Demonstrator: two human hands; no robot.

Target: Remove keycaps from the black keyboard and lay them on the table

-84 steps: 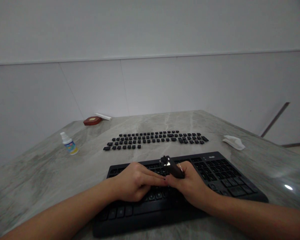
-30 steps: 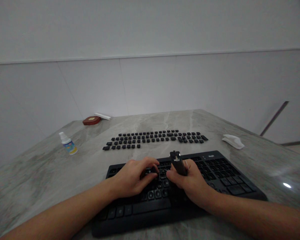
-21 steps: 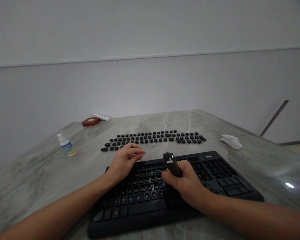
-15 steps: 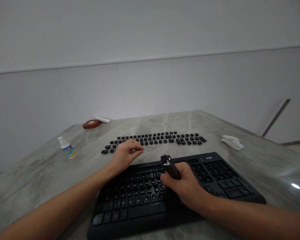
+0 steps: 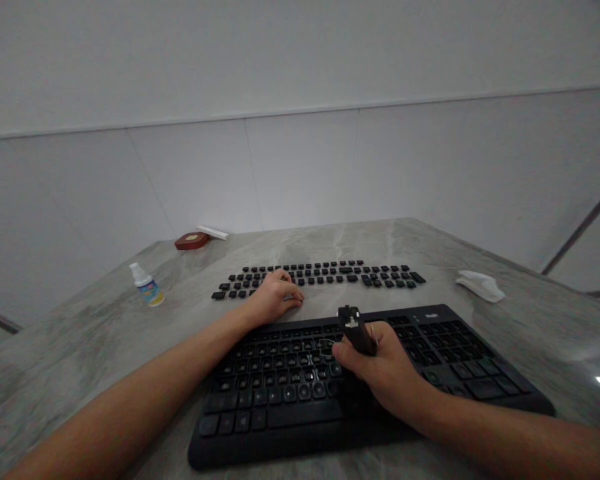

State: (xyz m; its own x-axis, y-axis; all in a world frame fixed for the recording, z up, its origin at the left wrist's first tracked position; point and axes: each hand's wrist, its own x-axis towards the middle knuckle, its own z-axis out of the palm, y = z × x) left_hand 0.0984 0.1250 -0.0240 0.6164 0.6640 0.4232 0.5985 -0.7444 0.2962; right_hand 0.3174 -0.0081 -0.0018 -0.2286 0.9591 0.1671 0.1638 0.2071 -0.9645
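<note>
A black keyboard [image 5: 305,412] lies before me, with most keycaps gone from its upper rows on the left. My right hand [image 5: 390,370] is closed around the dark handle of a keycap puller [image 5: 361,337], held upright over the keyboard's middle. Thin wire loops show beside that handle. Beyond the keyboard's upper edge, my left hand [image 5: 275,297] hangs low by the table, thumb and fingertips drawn together. Whatever they pinch, if anything, is too small to make out. Loose black keycaps [image 5: 353,279] stand in rows behind it, partly covered by this hand.
At the left is a small spray bottle [image 5: 149,287] with a white cap. A reddish-brown case [image 5: 191,241] and a white strip [image 5: 213,232] sit near the wall. To the right lies a crumpled white tissue [image 5: 480,285] on the grey marbled table [image 5: 520,333].
The whole view has shifted a little, so everything appears further right. My left hand has moved slightly against the keycap rows, its fingers tilting. The right hand keeps its grip on the keycap puller.
</note>
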